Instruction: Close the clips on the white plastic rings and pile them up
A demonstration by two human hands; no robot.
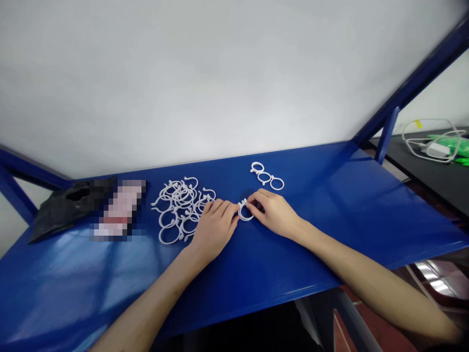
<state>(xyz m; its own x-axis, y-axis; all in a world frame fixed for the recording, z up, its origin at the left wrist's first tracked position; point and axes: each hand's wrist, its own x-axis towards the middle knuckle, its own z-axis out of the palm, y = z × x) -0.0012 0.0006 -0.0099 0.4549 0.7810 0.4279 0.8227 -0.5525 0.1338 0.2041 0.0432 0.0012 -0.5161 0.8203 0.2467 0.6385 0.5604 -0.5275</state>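
Between my two hands is a white plastic ring (pixel 246 219) with small tabs at its top, close above or on the blue tabletop. My left hand (pixel 214 227) pinches its left side with thumb and forefinger. On the opposite side, the fingers of my right hand (pixel 273 211) are closed on the ring near the tabs. A loose heap of similar white rings (pixel 169 243) lies left of my left hand, some of them hanging open, and my hand hides part of it. Beyond my right hand, a short row of white rings (pixel 277 189) rests on the table.
The blue tabletop (pixel 234 283) meets a pale wall (pixel 227 88) at the back. At left lie a black bag (pixel 54 215) and a pixelated flat item (pixel 120 208). Blue frame bars (pixel 387 134) rise at the sides. A white charger with cable (pixel 436 150) sits on a dark surface at right.
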